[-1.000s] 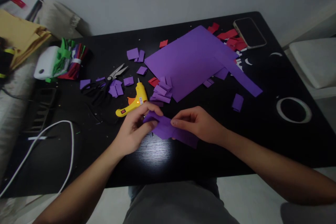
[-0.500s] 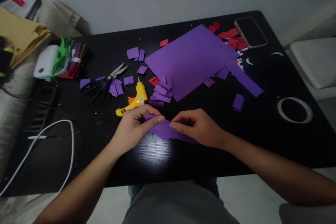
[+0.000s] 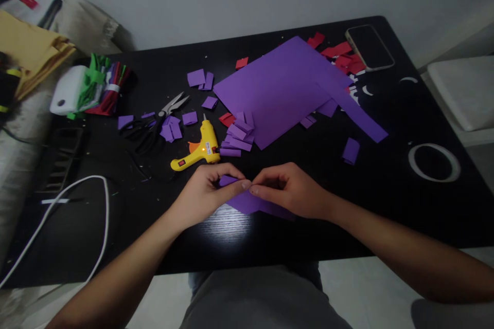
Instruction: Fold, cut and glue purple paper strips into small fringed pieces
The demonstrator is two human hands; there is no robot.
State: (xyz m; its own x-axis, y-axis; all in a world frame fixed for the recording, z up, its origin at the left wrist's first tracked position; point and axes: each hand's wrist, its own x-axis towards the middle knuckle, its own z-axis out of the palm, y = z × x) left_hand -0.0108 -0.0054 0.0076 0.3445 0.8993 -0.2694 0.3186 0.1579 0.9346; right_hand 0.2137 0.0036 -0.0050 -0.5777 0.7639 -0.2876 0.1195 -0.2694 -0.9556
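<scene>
A strip of purple paper [image 3: 247, 203] is held between my two hands near the front of the black table. My left hand [image 3: 210, 190] pinches it from the left, thumb on top. My right hand [image 3: 291, 188] pinches its upper edge, the fingertips almost meeting those of the left. Part of the strip is hidden under the fingers, and its right end slants down below my right hand. Just beyond my left hand lies a yellow glue gun [image 3: 200, 149] with a small orange light. A pile of folded purple paper pieces [image 3: 239, 132] sits beside its nozzle.
Behind my hands lies a large purple sheet [image 3: 278, 87], with a long strip [image 3: 358, 113] across its right side. Black-handled scissors [image 3: 170, 107] are at left. A phone [image 3: 369, 47], red scraps [image 3: 347, 59], a white ring [image 3: 434, 162] and a white cable [image 3: 106, 216] lie around.
My fingertips have come closer together on the purple strip. My left hand has shifted slightly right and down, and the strip has dropped a little toward me.
</scene>
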